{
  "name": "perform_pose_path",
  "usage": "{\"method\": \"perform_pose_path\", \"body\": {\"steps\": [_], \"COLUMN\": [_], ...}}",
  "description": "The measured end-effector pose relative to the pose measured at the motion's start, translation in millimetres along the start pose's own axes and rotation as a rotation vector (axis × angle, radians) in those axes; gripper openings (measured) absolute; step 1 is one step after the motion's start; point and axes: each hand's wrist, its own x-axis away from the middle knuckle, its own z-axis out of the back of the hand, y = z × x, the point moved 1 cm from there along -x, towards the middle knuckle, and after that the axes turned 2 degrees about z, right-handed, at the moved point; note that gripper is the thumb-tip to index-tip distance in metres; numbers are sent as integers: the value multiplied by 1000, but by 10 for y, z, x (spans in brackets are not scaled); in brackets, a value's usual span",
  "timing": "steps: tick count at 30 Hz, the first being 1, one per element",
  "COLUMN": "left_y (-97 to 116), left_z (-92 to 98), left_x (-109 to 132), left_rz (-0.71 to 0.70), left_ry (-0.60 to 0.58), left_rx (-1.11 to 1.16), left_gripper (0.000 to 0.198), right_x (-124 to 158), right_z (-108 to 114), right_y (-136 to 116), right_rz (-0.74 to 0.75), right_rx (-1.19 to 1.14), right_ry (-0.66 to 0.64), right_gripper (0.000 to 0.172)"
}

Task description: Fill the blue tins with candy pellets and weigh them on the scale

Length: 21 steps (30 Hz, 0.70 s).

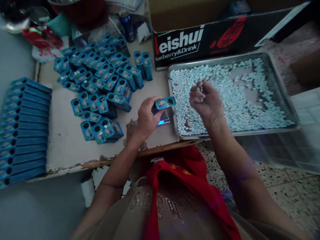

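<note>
My left hand (pixel 146 115) is wrapped round a small blue box (pixel 165 103) that has a round dark hole in its upper end. Just below that box, a small digital scale (pixel 164 121) with a lit blue display shows in part. My right hand (pixel 209 101) is closed above the tray, and a few small tablets show between its fingers. Pale blue-white tablets (pixel 237 108) cover much of the metal tray (pixel 237 134), thinner toward its right side.
Many similar blue boxes (pixel 100 70) stand grouped on the table (pixel 65 140), some with tablets on top. At the left edge, more blue boxes (pixel 27 130) are stacked in a row. Behind the tray is a black carton (pixel 200 41); a blue can (pixel 127 26) stands near it.
</note>
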Motion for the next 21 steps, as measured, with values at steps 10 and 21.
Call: {"method": "perform_pose_path", "body": {"steps": [10, 21], "left_y": [443, 79], "left_z": [-326, -108], "left_x": [-331, -191], "left_rz": [-94, 127], "left_ry": [-25, -2], "left_rx": [-72, 184], "left_gripper": [38, 38], "right_x": [36, -317], "right_z": [-484, 293], "right_y": [-50, -121], "right_rz": [373, 280], "right_rx": [425, 149], "right_ry": [-54, 37], "right_gripper": [48, 57]}}
